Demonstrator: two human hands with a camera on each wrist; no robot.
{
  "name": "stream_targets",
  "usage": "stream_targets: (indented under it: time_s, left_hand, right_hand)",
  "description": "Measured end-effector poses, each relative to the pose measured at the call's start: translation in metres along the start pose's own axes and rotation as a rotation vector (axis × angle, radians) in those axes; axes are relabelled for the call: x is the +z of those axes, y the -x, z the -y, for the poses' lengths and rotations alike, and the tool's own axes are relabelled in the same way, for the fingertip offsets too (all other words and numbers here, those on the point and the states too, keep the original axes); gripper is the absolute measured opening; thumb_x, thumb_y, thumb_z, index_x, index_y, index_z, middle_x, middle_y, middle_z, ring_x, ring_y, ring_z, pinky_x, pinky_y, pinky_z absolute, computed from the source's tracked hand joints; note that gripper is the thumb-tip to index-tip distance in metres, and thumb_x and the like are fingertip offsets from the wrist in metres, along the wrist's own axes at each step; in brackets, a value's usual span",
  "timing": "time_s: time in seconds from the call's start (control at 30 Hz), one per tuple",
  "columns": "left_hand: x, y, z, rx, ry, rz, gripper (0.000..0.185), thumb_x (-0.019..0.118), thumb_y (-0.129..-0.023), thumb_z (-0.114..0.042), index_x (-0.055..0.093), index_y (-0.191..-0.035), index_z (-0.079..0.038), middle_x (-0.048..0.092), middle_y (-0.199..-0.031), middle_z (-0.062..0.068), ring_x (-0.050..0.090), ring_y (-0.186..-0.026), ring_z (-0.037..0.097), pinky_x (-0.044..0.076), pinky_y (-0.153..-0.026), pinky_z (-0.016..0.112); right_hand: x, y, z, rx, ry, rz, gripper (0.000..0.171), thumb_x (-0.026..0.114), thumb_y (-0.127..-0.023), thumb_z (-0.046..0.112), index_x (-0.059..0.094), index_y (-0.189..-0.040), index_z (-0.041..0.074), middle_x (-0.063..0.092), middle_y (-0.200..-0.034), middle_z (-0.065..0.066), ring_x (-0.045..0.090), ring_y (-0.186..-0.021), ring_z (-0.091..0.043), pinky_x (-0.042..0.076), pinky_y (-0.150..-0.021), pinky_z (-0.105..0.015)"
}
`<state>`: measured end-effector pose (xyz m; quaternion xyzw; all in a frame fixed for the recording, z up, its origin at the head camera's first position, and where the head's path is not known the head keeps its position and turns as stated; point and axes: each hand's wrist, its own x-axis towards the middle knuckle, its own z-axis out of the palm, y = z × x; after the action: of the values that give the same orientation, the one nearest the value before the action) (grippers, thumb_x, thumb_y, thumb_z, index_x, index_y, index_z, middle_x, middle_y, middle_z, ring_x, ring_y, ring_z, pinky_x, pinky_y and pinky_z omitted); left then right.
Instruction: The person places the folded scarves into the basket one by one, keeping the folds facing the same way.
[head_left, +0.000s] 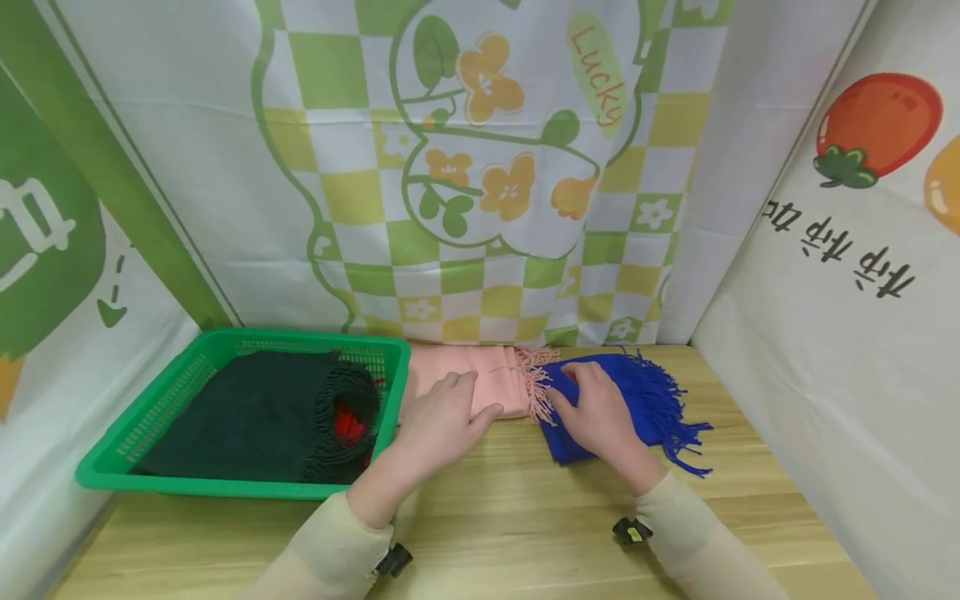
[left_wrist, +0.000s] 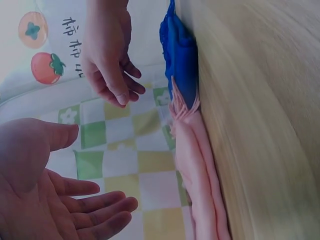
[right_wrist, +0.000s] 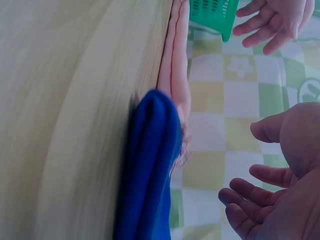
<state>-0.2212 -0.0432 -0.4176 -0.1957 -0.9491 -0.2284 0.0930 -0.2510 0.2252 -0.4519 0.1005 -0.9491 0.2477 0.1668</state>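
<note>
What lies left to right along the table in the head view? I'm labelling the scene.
Green basket holding a dark scarf → pink scarf → blue scarf.

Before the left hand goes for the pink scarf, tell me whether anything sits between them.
Nothing visible does. The left hand hovers open just above the pink scarf, with only air between in the left wrist view.

Bright even light, wrist views blurry.
</note>
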Motion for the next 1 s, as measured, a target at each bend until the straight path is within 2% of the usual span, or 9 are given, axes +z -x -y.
stream_targets:
  time_s: [0.2,0.37,0.6,0.9,1.0]
  left_hand:
    - [0.012,-0.005,-0.008,-0.028,0.029,0.014,0.070,0.066,-0.110,-0.055,0.063,-0.150,0.002,0.072,-0.133,0.021,0.073,-0.117,0.041,0.062,-0.090,0.059]
    - [0.022,-0.008,-0.012,-0.009,0.048,0.024,0.068,0.067,-0.109,-0.053,0.065,-0.144,0.005,0.073,-0.127,0.021,0.073,-0.114,0.041,0.062,-0.092,0.058]
    - [0.030,-0.013,-0.017,-0.006,0.045,0.059,0.063,0.064,-0.111,-0.051,0.069,-0.136,0.006,0.073,-0.112,0.018,0.073,-0.102,0.036,0.062,-0.083,0.054]
    - [0.039,-0.023,-0.018,-0.032,0.092,0.113,0.062,0.065,-0.111,-0.049,0.068,-0.139,0.006,0.075,-0.120,0.019,0.074,-0.109,0.037,0.062,-0.090,0.056]
    - [0.044,-0.027,-0.020,-0.024,0.106,0.127,0.055,0.066,-0.111,-0.049,0.071,-0.130,0.003,0.075,-0.115,0.016,0.074,-0.103,0.033,0.062,-0.088,0.052]
  right_hand:
    - [-0.008,-0.001,-0.021,0.038,0.024,0.013,0.054,0.075,-0.108,0.034,0.063,-0.145,-0.003,0.066,-0.134,-0.021,0.066,-0.120,-0.041,0.054,-0.102,-0.060]
    - [-0.015,-0.002,-0.038,0.065,0.041,0.025,0.055,0.073,-0.109,0.033,0.061,-0.147,-0.005,0.064,-0.137,-0.025,0.064,-0.124,-0.045,0.053,-0.104,-0.063]
    - [-0.023,-0.002,-0.059,0.105,0.054,0.054,0.058,0.070,-0.111,0.034,0.057,-0.150,-0.007,0.061,-0.141,-0.029,0.061,-0.128,-0.049,0.051,-0.105,-0.066]
    - [-0.031,-0.003,-0.084,0.157,0.067,0.084,0.062,0.067,-0.112,0.037,0.054,-0.152,-0.009,0.056,-0.147,-0.035,0.056,-0.133,-0.055,0.049,-0.107,-0.069]
    - [-0.032,-0.004,-0.093,0.165,0.070,0.089,0.063,0.065,-0.112,0.038,0.053,-0.152,-0.010,0.054,-0.148,-0.037,0.054,-0.136,-0.057,0.047,-0.109,-0.071]
